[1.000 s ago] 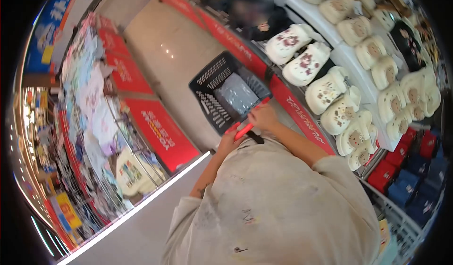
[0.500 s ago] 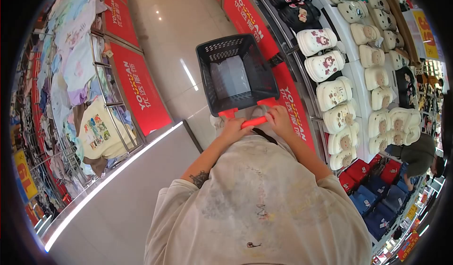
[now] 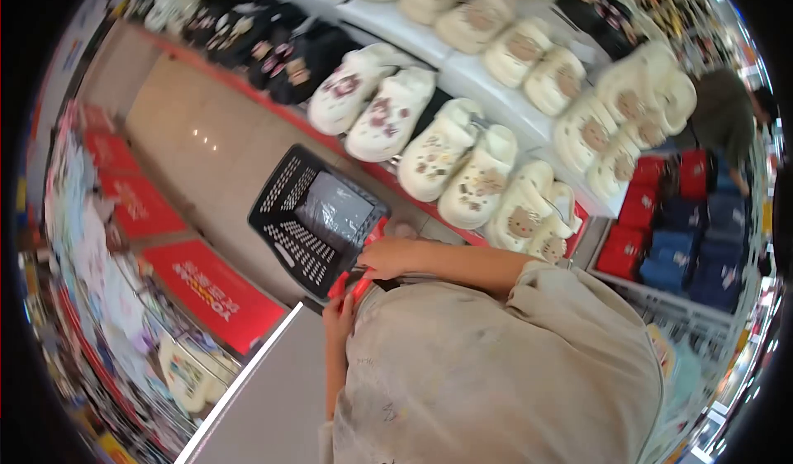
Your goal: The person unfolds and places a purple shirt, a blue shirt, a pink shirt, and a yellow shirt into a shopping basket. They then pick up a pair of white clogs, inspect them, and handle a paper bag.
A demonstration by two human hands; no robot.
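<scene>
A black plastic shopping cart basket (image 3: 285,216) with a red handle (image 3: 355,278) stands in front of me on the shop floor. A clear plastic-wrapped packet (image 3: 334,208) lies inside it. My left hand (image 3: 339,315) grips the red handle at its near end. My right hand (image 3: 388,257) grips the same handle a little farther along. My beige shirt fills the lower middle of the view.
White and cream plush slippers (image 3: 438,150) lie in rows on a white shelf to the right, with black ones (image 3: 289,51) farther on. Red and blue boxes (image 3: 677,224) sit below. Clothing racks with red panels (image 3: 206,286) line the left. Another person (image 3: 727,117) stands at far right.
The view has swung toward the slipper shelf, so the cart now points up-left. Both hands have stayed on the red handle.
</scene>
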